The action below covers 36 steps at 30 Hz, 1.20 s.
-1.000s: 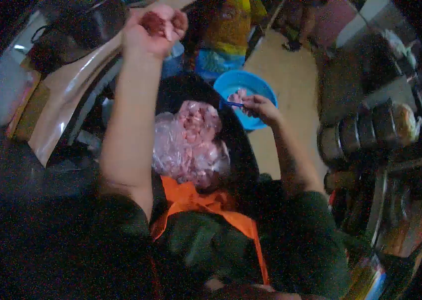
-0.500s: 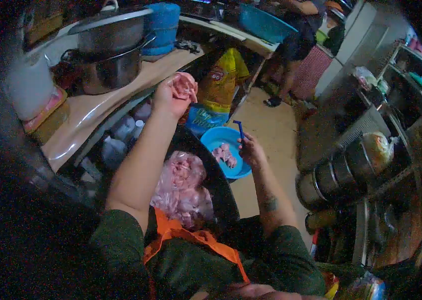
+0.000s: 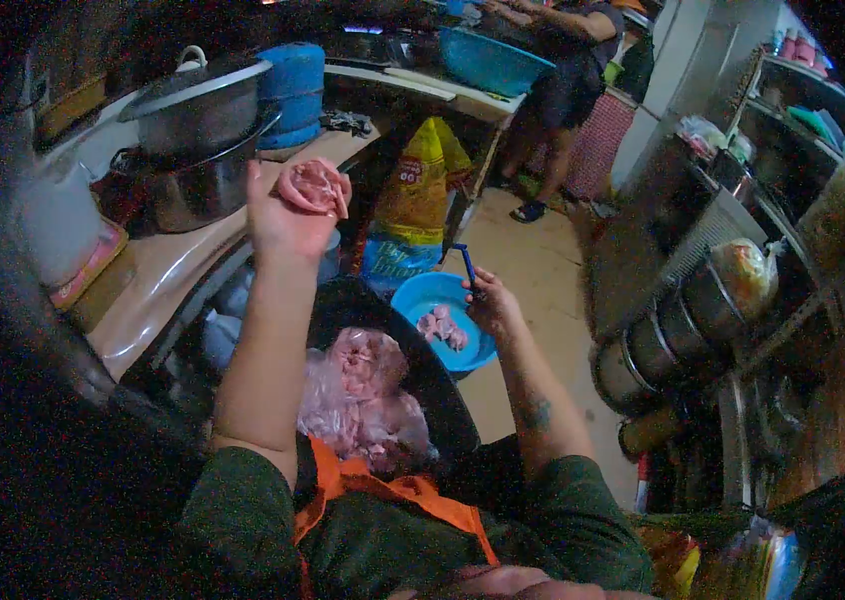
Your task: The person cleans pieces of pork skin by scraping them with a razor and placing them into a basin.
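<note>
A folded piece of raw pink meat (image 3: pixel 314 187) rests in my raised left hand (image 3: pixel 288 232), palm up, with the thumb standing out at the side; the other fingers are mostly hidden beneath the meat. My right hand (image 3: pixel 494 304) grips a blue disposable razor (image 3: pixel 467 264) by its handle, head upward. Below the razor is a light blue basin (image 3: pixel 480 352) with several pale meat pieces (image 3: pixel 442 326) in it. Closer to my body, clear plastic bags of raw meat (image 3: pixel 368 400) lie in a large black tub (image 3: pixel 457 408).
Stacked metal pots (image 3: pixel 205 150) and a blue container (image 3: pixel 291 95) stand on the left counter (image 3: pixel 178 235). A yellow and blue sack (image 3: pixel 413 190) stands behind the basin. Another person (image 3: pixel 563 95) is beside a teal tub (image 3: pixel 493 65). Shelving with pots (image 3: pixel 678 320) lines the right.
My left hand has turned palm up and shifted left and slightly down with the meat. The view has tilted a little; the razor stays in my right hand.
</note>
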Motion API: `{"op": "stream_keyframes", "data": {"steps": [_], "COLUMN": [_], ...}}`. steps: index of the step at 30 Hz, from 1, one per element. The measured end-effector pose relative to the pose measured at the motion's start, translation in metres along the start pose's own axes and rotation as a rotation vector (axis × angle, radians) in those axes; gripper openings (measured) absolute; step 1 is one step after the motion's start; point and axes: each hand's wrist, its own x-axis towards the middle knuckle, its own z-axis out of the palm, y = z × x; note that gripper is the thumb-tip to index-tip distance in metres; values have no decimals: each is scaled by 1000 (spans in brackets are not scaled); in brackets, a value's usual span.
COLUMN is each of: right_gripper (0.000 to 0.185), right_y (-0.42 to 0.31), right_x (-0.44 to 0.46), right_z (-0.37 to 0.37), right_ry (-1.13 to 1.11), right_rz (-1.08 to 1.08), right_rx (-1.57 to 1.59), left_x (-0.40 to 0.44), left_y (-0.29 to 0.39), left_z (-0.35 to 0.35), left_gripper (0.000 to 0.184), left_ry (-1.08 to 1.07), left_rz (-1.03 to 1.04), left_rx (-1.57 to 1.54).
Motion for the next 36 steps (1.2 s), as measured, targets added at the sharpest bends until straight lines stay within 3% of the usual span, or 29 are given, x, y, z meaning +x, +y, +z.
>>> {"op": "stream_keyframes", "data": {"steps": [2, 7, 9, 10, 12, 16, 19, 21, 25, 27, 31, 33, 34, 36], "right_gripper": [35, 37, 37, 36, 35, 29, 26, 25, 23, 22, 22, 22, 23, 24], "right_y": [2, 10, 7, 6, 6, 7, 13, 12, 13, 10, 11, 13, 15, 17], "right_x": [0, 9, 3, -2, -5, -1, 5, -1, -3, -5, -4, -2, -2, -1], "right_z": [-1, -6, 2, 5, 5, 0, -3, 3, 6, 7, 4, 4, 4, 3], "right_ry": [16, -91, -78, -66, -77, -110, -101, -95, -54, -91, -167, -134, -100, -84], "right_rz": [-2, 13, 24, 39, 34, 60, 39, 36, 36, 69, 82, 79, 76, 68], "right_rx": [-15, -51, -81, -112, -119, -128, -46, -61, -109, -94, -47, -102, -155, -156], "left_x": [-10, 23, 24, 26, 36, 59, 57, 56, 52, 38, 41, 47, 50, 53], "left_y": [1, 12, 9, 10, 15, 24, 27, 20, 13, 11, 5, 7, 7, 10], "left_z": [14, -35, -33, -36, -57, -93, -96, -82, -80, -66, -62, -76, -84, -87], "left_gripper": [32, 22, 21, 21, 20, 19, 17, 18, 24, 30, 34, 30, 30, 26], "left_ry": [215, 46, 240, 236, -4, -103, -53, 286, 305, 181, 242, -60, -61, -465], "left_rz": [130, -106, -77, -81, 111, 179, 41, 182, 205, 60, 87, 70, 68, -25], "left_rx": [-91, -124, -123, -124, -81, -23, -119, -53, -15, -188, -162, -77, -77, -261]}}
